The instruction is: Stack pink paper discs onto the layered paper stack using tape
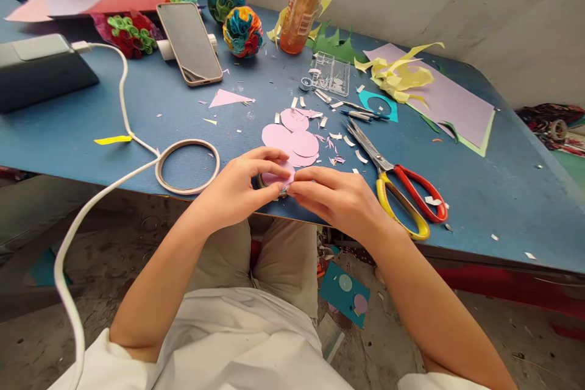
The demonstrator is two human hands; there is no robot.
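Both hands meet right at the near edge of the blue table [68, 134], pinching a small pink paper disc [278, 175] between them. The left hand [237, 186] has thumb and fingers closed on the disc's left side, and the right hand [336, 198] has its fingertips pressed together on the right edge. The disc is pale pink, round, cleanly cut and flat, and it seems to sit on top of a small dark roll [267, 184], though the fingers hide most of that, so can't say what it is. Just behind the hands lies a little pile of the same pink discs [292, 137], overlapping each other, with white and pink snippets scattered about. To the right are scissors [393, 177] with red and yellow handles, blades shut and pointing toward the pile. To the left a tape ring [187, 166] lies flat, with a white cable [121, 91] running past it and touching its edge. Further back: a phone [189, 42] face up, two multicoloured paper balls [233, 12], an orange bottle [304, 0], yellow scraps [395, 76] on a lilac sheet [457, 103], and a clear plastic case [331, 73].
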